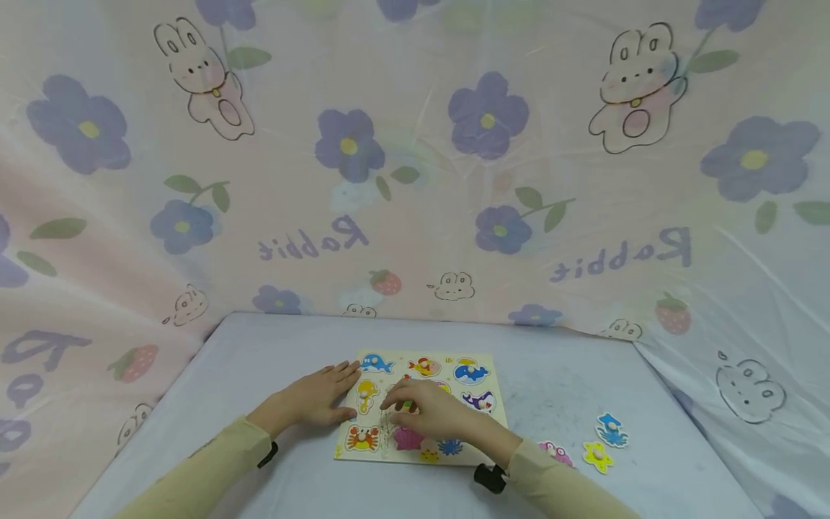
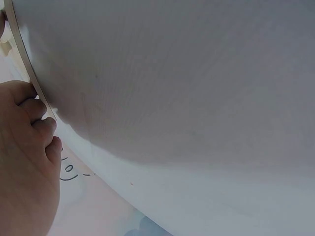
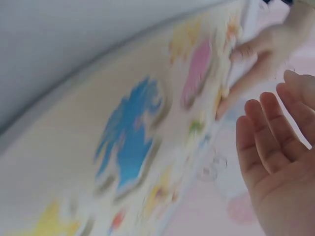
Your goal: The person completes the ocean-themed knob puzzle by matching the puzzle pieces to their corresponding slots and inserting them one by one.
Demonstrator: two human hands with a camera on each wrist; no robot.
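A pale pink curtain (image 1: 421, 194) printed with purple flowers (image 1: 488, 119), cartoon rabbits (image 1: 637, 119) and strawberries (image 1: 385, 283) hangs behind a white surface (image 1: 558, 382) and along both its sides.

Room on the white table (image 1: 421, 333) behind the puzzle board (image 1: 402, 357), loose star piece (image 1: 598, 457) an obstacle at right

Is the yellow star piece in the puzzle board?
No, the yellow star piece lies on the table, right of the puzzle board.
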